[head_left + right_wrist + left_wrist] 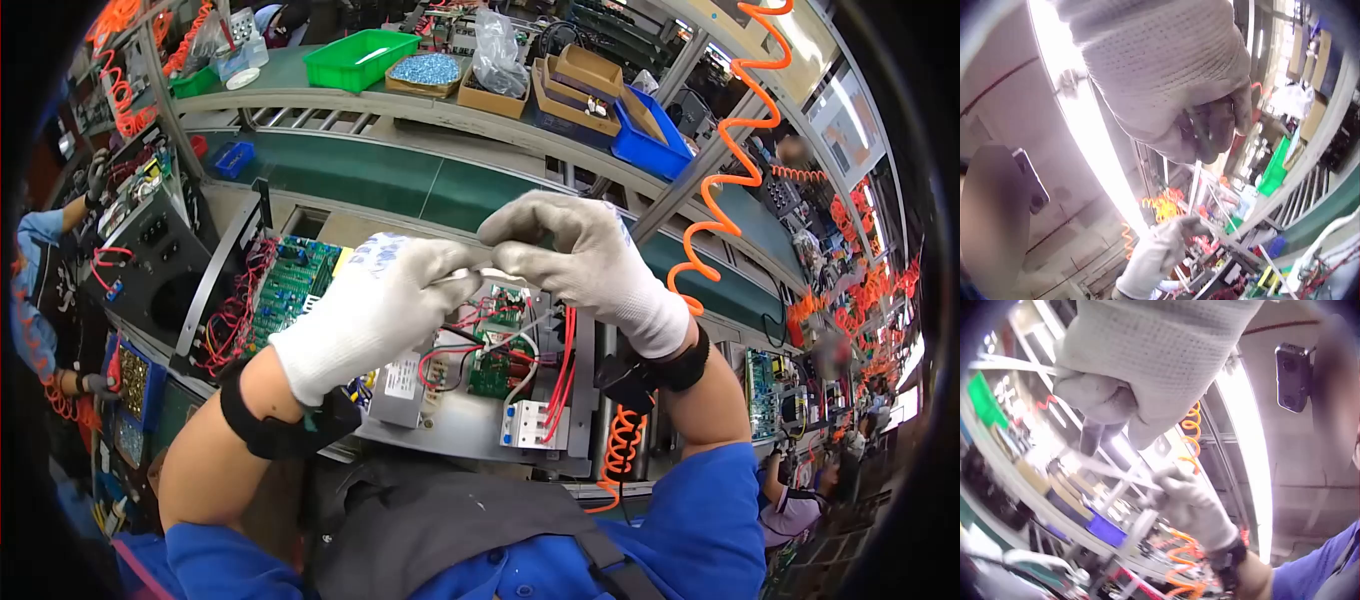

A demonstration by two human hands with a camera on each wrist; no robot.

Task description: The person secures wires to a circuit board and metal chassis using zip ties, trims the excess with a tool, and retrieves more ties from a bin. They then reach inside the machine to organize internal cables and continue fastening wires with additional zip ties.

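Note:
Both gloved hands are raised close together above an open metal chassis (465, 440). My left hand (385, 300) pinches a thin white strip that looks like a cable tie (1119, 474), its fingers curled. From the other side my right hand (590, 255) pinches the same strip, thumb and index finger nearly meeting the left fingertips. Much of the strip is hidden by the gloves in the head view. Below the hands lie a green circuit board (490, 370), red wires (567, 365) and a white breaker (536, 425).
A larger green board (300, 270) lies left of the hands. Beyond runs a green conveyor (390, 180), with a shelf holding a green bin (360, 60), cardboard boxes and a blue bin (645, 140). An orange coiled hose (735, 150) hangs at right. Another person's arm (60, 225) shows far left.

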